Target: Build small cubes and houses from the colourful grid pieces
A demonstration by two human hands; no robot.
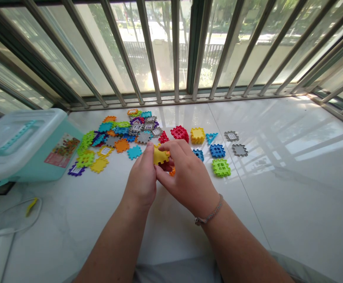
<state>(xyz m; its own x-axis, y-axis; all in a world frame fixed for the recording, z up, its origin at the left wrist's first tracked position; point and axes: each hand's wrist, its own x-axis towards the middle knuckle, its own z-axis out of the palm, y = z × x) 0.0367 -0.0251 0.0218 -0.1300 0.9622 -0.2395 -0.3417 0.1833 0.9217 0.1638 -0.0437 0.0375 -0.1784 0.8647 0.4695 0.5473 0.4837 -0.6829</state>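
My left hand (142, 175) and my right hand (186, 177) both grip a yellow notched plastic building piece (161, 155) above the white tabletop. Red and orange pieces show beneath it, partly hidden by my fingers. Just beyond my right hand stand a red cube (179, 133) and a yellow cube (198, 135), both built from such pieces. A blue grid square (217, 151), a green grid square (221, 167) and a blue triangle (211, 137) lie flat to the right. A heap of multicoloured pieces (121, 135) spreads beyond and left of my hands.
A teal storage box with a white lid (26, 145) stands at the left, next to the heap. A white cable (12, 216) lies at the lower left. Grey window bars (174, 51) run along the far edge of the white table (277, 204).
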